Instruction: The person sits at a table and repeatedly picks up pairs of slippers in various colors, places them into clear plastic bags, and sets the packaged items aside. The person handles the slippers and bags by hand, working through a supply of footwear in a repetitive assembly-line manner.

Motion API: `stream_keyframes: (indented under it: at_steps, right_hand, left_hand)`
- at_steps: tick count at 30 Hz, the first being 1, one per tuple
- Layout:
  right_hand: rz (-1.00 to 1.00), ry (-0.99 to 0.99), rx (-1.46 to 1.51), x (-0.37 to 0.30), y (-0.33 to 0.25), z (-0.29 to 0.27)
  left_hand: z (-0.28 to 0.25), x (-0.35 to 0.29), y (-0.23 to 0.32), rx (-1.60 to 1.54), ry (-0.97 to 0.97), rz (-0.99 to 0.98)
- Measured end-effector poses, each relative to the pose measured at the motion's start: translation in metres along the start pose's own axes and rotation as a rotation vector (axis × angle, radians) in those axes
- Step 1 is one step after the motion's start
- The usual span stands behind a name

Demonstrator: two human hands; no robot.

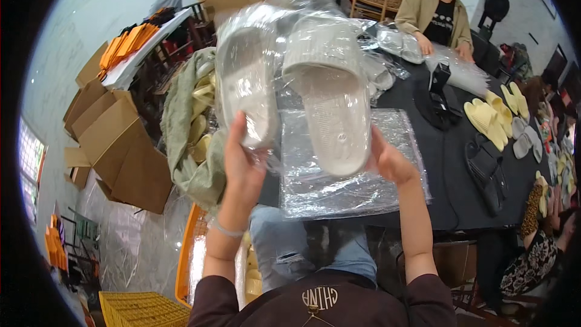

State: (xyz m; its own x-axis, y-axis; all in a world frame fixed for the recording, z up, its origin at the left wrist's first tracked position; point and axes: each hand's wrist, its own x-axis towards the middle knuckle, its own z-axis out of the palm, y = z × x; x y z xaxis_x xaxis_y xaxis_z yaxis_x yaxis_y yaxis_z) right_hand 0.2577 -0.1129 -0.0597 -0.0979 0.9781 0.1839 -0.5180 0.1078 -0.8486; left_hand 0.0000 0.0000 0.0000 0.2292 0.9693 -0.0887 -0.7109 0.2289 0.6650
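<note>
A pair of pale grey-beige slide slippers is held up in front of me, wrapped in clear, shiny plastic. My left hand (243, 160) grips the heel end of the left slipper (248, 88), its thumb on the footbed. At the side of the right slipper (333, 109), near its heel, my right hand (393, 160) is closed on the edge; some of its fingers are hidden. Below them a stack of flat clear plastic bags (348, 197) lies on the black-covered table (448, 194).
A green sack (187, 139) of yellow slippers stands left of the table, beside open cardboard boxes (124, 145). Yellow slippers (484, 121) and a black sandal (486, 172) lie on the right. Across the table a person (439, 18) handles clear plastic. A yellow basket (142, 310) is lower left.
</note>
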Motion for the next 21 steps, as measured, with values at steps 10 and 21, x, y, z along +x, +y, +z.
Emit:
stream_keyframes:
  at_steps: [10, 21]
  right_hand:
    - [-0.183, 0.589, -0.232, -0.027, -0.032, -0.043]
    - [0.031, 0.726, -1.268, -0.082, -0.025, -0.123]
  left_hand:
    - [0.027, -0.116, -0.12, -0.055, 0.021, -0.291]
    - [0.0, -0.128, -0.098, 0.75, -0.968, -0.21]
